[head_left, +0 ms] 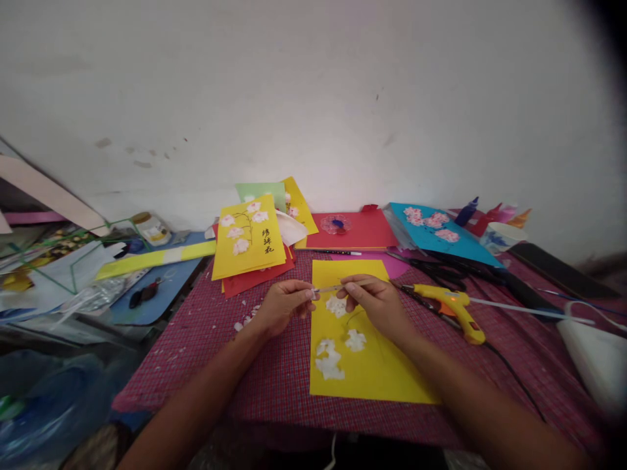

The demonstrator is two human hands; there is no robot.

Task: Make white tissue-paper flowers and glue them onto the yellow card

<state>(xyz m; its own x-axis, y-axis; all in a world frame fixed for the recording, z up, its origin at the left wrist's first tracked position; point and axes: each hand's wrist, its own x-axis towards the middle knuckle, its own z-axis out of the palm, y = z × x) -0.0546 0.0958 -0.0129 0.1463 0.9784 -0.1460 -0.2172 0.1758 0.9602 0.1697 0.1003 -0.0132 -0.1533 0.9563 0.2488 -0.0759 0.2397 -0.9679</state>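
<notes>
Above a yellow sheet (382, 372), my two hands meet close together. My right hand (375, 300) is closed in a pinch on a slim pen-like stick (329, 288), which spans the gap between the hands. At its left end, my left hand (289, 303) pinches a small whitish piece (314, 294); blur hides exactly what it is. White crumpled paper blossoms (355, 340) lie on the yellow sheet below, with a faint drawn stem beside them. Small white paper scraps (247, 318) are left of the sheet, near my left wrist.
A yellow glue gun (458, 307) lies right of the sheet, its cord running forward. Black scissors (435, 271) rest behind it. Flower cards (245, 238) are stacked back left. A red sheet (367, 228), a blue flower card (421, 232), paint bottles (467, 212) and a cup (502, 238) stand behind.
</notes>
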